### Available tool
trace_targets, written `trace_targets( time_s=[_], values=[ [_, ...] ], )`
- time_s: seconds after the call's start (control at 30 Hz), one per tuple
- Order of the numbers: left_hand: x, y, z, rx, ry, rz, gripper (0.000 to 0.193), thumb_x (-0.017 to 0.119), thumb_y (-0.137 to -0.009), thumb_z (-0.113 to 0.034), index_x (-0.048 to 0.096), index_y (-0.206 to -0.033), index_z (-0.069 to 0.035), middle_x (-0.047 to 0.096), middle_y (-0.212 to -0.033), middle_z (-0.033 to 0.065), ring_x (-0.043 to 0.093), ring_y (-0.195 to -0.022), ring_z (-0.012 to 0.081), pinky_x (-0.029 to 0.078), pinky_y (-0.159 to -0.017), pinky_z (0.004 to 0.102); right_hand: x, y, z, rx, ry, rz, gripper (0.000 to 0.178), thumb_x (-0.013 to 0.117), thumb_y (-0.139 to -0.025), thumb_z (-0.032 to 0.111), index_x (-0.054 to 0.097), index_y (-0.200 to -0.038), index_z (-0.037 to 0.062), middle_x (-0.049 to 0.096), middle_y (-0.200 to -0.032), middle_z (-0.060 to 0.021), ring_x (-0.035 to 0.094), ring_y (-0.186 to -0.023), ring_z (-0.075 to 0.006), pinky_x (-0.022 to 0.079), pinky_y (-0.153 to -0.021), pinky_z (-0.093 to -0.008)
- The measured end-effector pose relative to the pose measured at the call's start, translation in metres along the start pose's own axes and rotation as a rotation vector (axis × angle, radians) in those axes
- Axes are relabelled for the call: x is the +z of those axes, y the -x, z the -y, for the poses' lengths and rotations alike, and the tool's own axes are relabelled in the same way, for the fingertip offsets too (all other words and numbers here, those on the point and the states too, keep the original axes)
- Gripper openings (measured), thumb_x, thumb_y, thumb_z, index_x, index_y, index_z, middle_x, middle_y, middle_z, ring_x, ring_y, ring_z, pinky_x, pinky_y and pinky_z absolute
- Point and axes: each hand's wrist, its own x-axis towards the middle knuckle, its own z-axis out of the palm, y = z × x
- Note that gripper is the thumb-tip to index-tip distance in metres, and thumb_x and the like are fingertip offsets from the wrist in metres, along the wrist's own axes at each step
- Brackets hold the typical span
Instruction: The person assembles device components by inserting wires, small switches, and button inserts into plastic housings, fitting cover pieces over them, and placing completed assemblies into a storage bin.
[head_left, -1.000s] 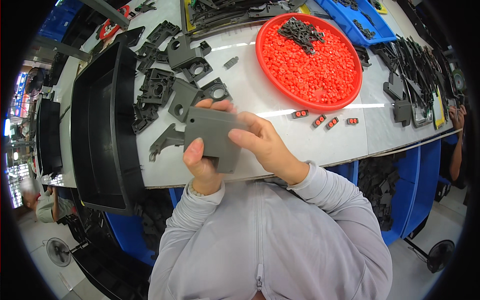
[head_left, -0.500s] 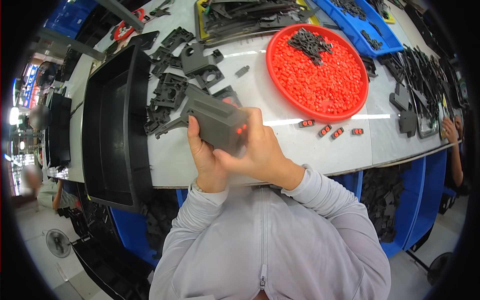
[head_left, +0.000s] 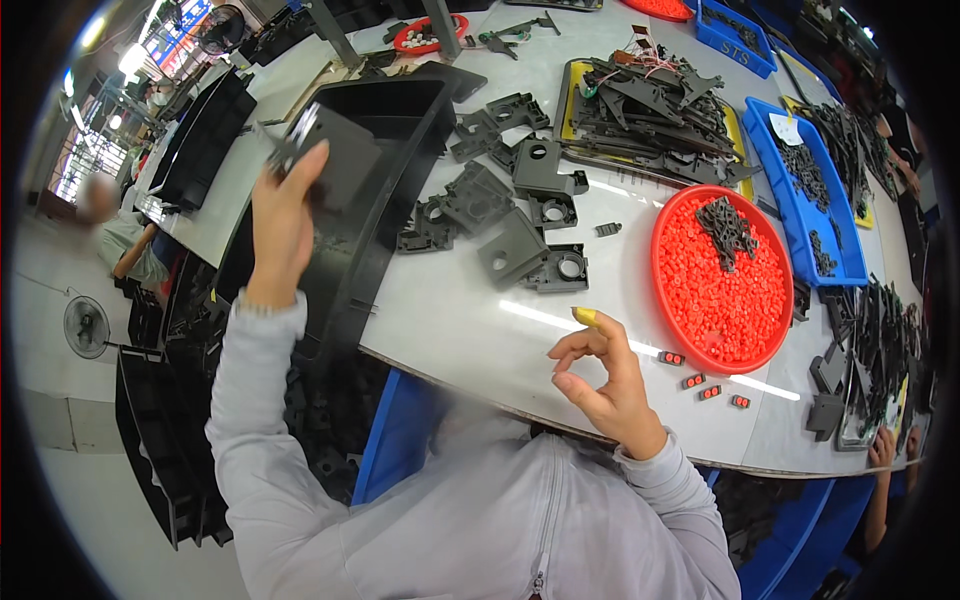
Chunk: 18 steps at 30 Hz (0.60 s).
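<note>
My left hand is closed on a dark grey plastic housing, holding it above a long black bin at the left. Motion blurs the housing a little. Over the table's near edge, my right hand holds nothing; its fingers are bent but apart, with yellow tape round one fingertip. Several similar dark housings lie between the bin and a red round tray. This tray holds red caps and a clump of small dark pieces. Beside it lie several small dark pieces with red caps.
A lone small dark piece lies mid-table. Behind it, a yellow-edged tray is heaped with long dark parts. A blue tray of small dark parts stands at the right. Another person's hand shows at the far right table edge.
My left hand has carried the housing leftward from in front of me to above the black bin. My right hand has let go of it and opened. The view has swung left.
</note>
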Motion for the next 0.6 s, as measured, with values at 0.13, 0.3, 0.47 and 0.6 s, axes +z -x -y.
trace_targets(
  time_s=[0.13,0.3,0.47,0.6],
  values=[
    [-0.019,-0.096,0.068,0.056,-0.392,-0.07,0.035,0.075,-0.074,-0.022,0.06,-0.097,0.001,0.06,-0.083,0.001,0.052,-0.071,0.0082,0.042,-0.067,0.0217,-0.01,0.006,0.004,-0.044,0.149,-0.084,0.054,0.07,-0.074,0.007,0.045,-0.122,0.0,0.062,-0.084,-0.01,0.062,-0.075,-0.0224,0.048,-0.07,-0.0307],
    [-0.008,-0.15,0.159,0.058,-0.566,-0.07,0.04,0.078,-0.069,-0.028,0.063,-0.091,0.002,0.061,-0.076,0.0024,0.053,-0.067,0.0087,0.042,-0.064,0.0234,-0.034,0.022,0.019,0.013,0.31,-0.148,0.051,0.068,-0.076,0.005,0.044,-0.121,0.0001,0.062,-0.084,-0.0101,0.061,-0.073,-0.019,0.046,-0.071,-0.0294],
    [0.001,-0.162,0.188,0.148,-0.769,-0.064,0.05,0.072,-0.07,-0.038,0.062,-0.094,0.004,0.063,-0.074,0.0097,0.058,-0.064,0.0161,0.044,-0.062,0.0255,-0.076,0.034,0.035,0.09,0.439,-0.234,0.041,0.068,-0.075,0.003,0.052,-0.113,-0.0017,0.061,-0.077,-0.0086,0.061,-0.07,-0.0177,0.049,-0.066,-0.0291],
    [-0.007,-0.166,0.195,0.095,-0.878,0.139,0.051,0.07,-0.072,-0.032,0.059,-0.105,0.005,0.054,-0.065,0.0033,0.052,-0.06,0.0144,0.043,-0.06,0.0266,-0.117,0.009,0.053,0.131,0.623,-0.183,0.031,0.066,-0.078,0.005,0.056,-0.106,-0.0019,0.062,-0.076,-0.009,0.061,-0.068,-0.0172,0.049,-0.065,-0.0283]
  ],
)
